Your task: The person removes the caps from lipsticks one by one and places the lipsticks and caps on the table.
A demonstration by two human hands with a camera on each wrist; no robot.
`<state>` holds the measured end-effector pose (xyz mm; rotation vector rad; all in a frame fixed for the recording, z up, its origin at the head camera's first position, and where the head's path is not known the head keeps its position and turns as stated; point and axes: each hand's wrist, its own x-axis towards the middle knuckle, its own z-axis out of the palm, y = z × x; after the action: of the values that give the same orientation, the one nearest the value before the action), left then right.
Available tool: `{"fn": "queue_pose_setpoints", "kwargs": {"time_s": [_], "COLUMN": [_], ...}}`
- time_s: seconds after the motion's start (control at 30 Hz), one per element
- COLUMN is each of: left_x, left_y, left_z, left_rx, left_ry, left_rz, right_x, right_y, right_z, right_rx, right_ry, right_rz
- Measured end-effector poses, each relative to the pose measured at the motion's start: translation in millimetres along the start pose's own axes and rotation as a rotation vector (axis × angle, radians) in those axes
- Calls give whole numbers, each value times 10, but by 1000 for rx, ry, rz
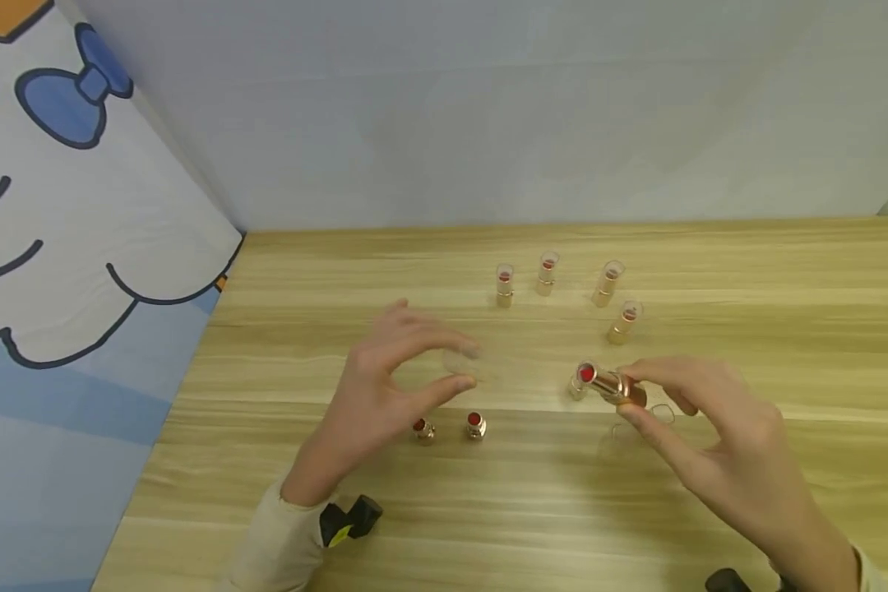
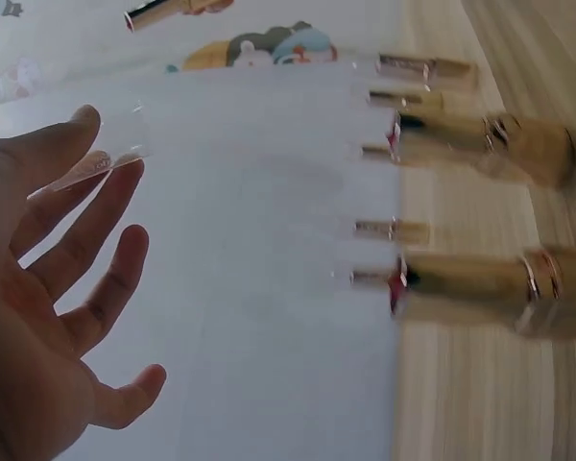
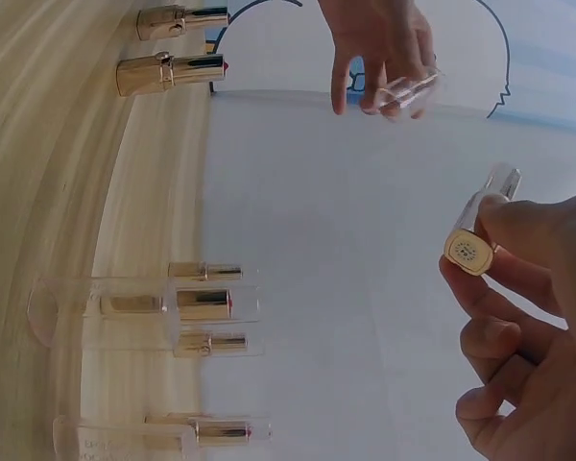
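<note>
My left hand [image 1: 373, 386] pinches a clear lipstick cap [image 2: 125, 144] between thumb and fingertips; the other fingers spread loosely. Across from it, my right hand [image 1: 740, 448] grips an uncapped gold lipstick [image 1: 612, 386] near its base, tilted so its red tip points left toward the cap. Cap and lipstick are well apart. In the right wrist view the gold base [image 3: 468, 252] of that lipstick faces the camera. Two uncapped lipsticks, one at the left [image 1: 424, 430] and one with a dark red tip [image 1: 475, 425], stand close to my left hand.
Several lipsticks with clear caps stand in a curve toward the back, from one [image 1: 505, 286] to another [image 1: 624, 323]. One more lipstick [image 1: 577, 387] stands partly behind the held one. Clear caps [image 1: 663, 413] stand beneath my right hand. A pale wall backs the wooden table [image 1: 303, 279].
</note>
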<state>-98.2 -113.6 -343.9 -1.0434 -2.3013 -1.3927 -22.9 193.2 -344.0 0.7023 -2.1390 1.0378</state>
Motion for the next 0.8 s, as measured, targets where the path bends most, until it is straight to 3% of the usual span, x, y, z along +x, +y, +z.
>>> {"fn": "queue_pose_setpoints", "kwargs": {"time_s": [0.17,0.33,0.5,0.8], "left_x": [-118,-265,-397,-527], "left_y": [-269,-520,-701,-884], "left_z": [-121,-197,-189,-128], "left_rx": [278,431,450,378], "left_ry": [4,-39,-127,-273], "left_rz": [16,-33,-146,-307], "right_x": [-35,-136,-240,-431], "right_y": [57,156,250,395], "right_z": [-94,-181,-250,-330], "right_rx": [57,50,32,-19], "right_ry": [13,33,22,11], "right_rz": [121,293,408,461]}}
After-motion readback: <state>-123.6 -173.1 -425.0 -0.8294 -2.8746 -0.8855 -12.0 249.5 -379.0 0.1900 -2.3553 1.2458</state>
